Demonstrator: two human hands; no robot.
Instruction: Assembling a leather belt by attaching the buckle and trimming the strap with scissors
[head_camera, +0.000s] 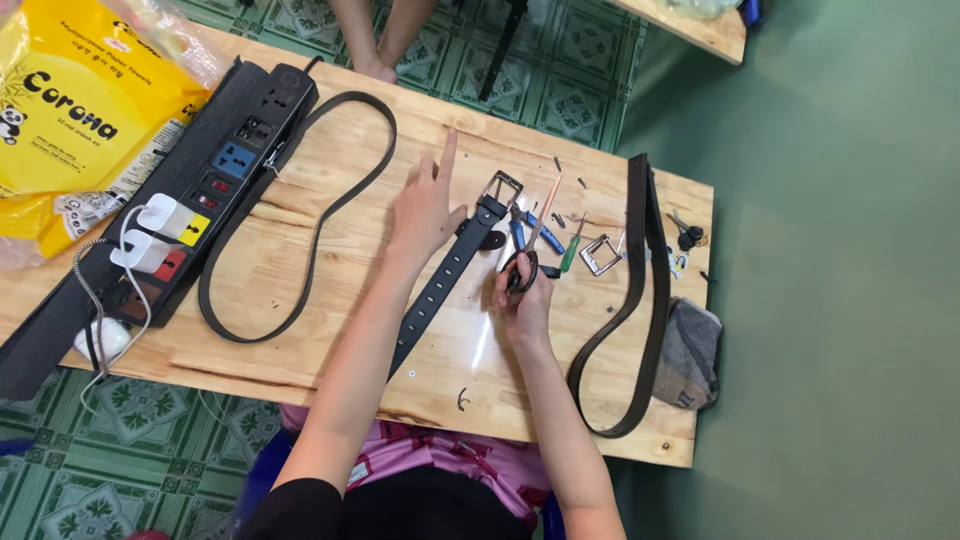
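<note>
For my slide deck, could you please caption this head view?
Left hand pins a black buckled belt on a wooden table; right hand holds scissors.

Pale unvarnished wooden table, grain and knots visible, slightly glossy near its middle. On it, under the left hand, a matt dark leather belt with a polished metal buckle. Right of the buckle: scissors with dark plastic handles in the right hand, and a loose shiny metal buckle. Left of the buckle: matt black plastic power strip; glossy yellow plastic bag. At the table's right edge, rough grey cloth.
</note>
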